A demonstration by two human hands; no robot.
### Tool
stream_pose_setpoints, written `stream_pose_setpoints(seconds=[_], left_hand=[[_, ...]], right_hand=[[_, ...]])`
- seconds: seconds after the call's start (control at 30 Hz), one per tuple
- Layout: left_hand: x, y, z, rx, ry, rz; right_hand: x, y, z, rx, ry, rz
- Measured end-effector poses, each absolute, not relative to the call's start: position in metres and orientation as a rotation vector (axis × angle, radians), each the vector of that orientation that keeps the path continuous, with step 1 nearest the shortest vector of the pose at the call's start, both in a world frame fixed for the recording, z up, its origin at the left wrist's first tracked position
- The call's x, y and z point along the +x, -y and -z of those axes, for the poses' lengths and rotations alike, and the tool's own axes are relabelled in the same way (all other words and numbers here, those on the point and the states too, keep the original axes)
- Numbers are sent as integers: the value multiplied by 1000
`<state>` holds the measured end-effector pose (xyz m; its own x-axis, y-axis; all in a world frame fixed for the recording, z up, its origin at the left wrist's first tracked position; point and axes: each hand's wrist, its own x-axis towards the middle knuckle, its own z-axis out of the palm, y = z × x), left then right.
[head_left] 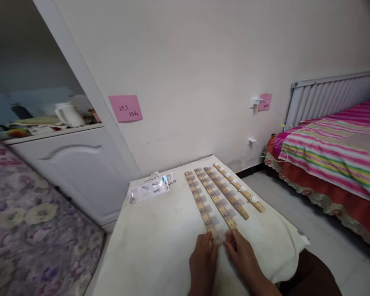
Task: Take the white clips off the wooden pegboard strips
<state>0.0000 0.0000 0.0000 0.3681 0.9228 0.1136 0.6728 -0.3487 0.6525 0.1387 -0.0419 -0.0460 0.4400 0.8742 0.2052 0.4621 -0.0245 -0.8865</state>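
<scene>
My left hand (pixel 204 254) is closed at the near end of the leftmost wooden strip (pixel 200 201), its fingertips pinching that end. Just to the right, my right hand (pixel 239 248) has thumb and forefinger pressed together; a small translucent piece seems to lie between the two hands, too faint to name. Beside that strip runs a second wooden strip (pixel 217 199), its near end just above my right fingers. Both strips carry a row of small clear tabs. Farther right lie a third strip (pixel 228 193) with similar tabs and an outer strip (pixel 248 196) with white pieces.
A white-covered table (pixel 151 246) bears the strips. Clear plastic packets (pixel 149 189) lie at its back left. Behind it is a wall with a pink note (pixel 125 108). A bed (pixel 333 139) stands at right, a floral cloth (pixel 33 222) and cabinet (pixel 77 176) at left.
</scene>
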Motion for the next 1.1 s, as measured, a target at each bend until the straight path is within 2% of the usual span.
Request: stream_pose_setpoints(seconds=[0.47,0.9,1.1], left_hand=[[2,-25,25,2045,-1311,-758],[4,-22,16,1918,-1373,-760],[2,-14,14,1798,-1374,-841]], right_hand=[[121,31,36,-1927,1303,-309],[105,32,42,-2137,1433,-55],[104,35,37,-2030,1358,-233]])
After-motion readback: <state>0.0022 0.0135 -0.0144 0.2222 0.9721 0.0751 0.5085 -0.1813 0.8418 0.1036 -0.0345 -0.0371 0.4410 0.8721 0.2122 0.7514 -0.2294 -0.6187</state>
